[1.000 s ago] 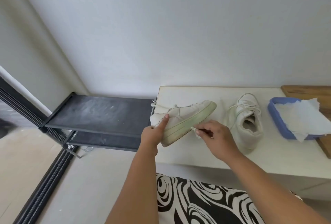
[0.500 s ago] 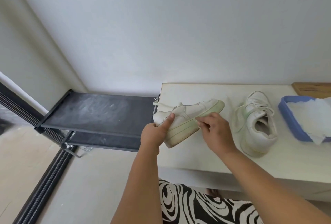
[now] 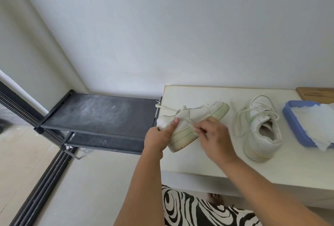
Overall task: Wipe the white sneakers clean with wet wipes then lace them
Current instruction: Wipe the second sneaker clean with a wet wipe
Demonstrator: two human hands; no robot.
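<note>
- Left hand (image 3: 156, 136): grips the heel of the raised sneaker (image 3: 193, 123) above the desk's (image 3: 198, 160) left edge.
- Right hand (image 3: 214, 135): fingers curled, pinching a wet wipe (image 3: 194, 129) against its side.
- Second sneaker (image 3: 262, 128): resting mid-desk, beside the blue tray (image 3: 296, 132).

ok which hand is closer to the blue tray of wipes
Right. The right hand is at the held sneaker's side, the blue tray further to its right. The left hand grips the heel, farther away.

Held sneaker (image 3: 193, 119) over table (image 3: 195, 162) left edge, second sneaker (image 3: 260, 128) on table to its right, tray (image 3: 296, 128) at right edge; shelf rack (image 3: 97, 112) left of table.
</note>
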